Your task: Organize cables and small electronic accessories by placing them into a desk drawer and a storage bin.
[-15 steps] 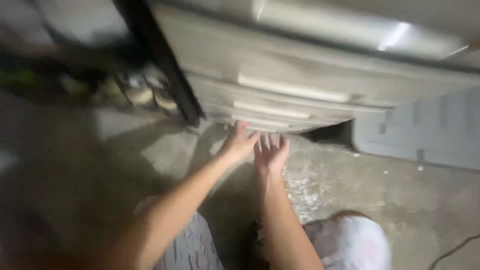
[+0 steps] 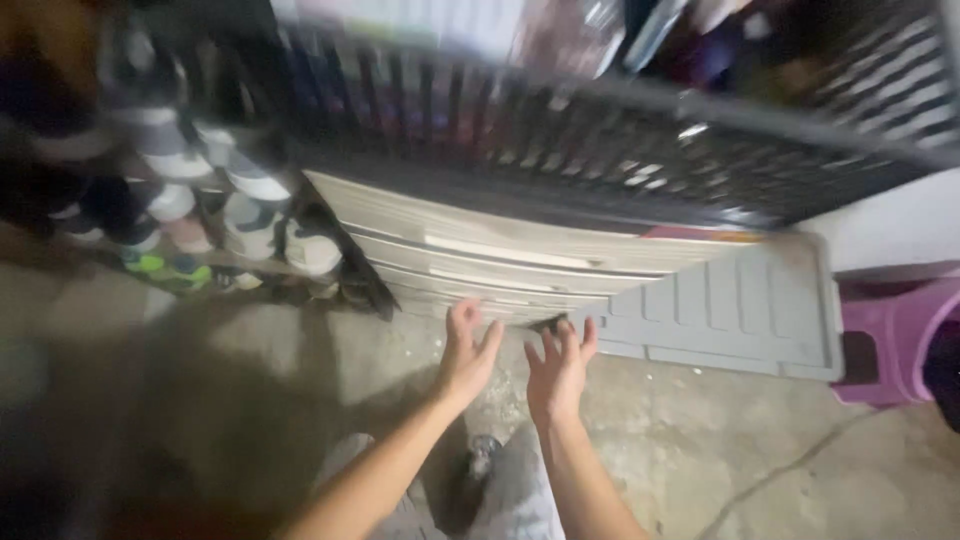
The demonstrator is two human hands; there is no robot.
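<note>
Reaching forward from the lower middle of the frame: left hand [image 2: 466, 357] and right hand [image 2: 558, 372], both spread wide and holding nothing, fingers raised toward the lowest drawer [image 2: 440, 296] of a beige drawer unit [image 2: 480, 255] at centre. Apart from it, not touching; palms facing in, as if set to take the drawer front from both sides. Below, knees over a stained concrete floor [image 2: 250, 370]. Just right of the hands, a grey ribbed panel [image 2: 740, 310] leaning against the unit. Far right, a pink stool [image 2: 890, 335]. Left, blurred shoes [image 2: 240, 215] on a rack. Up top, a dark wire shelf [image 2: 640, 150], kept above the drawers.
</note>
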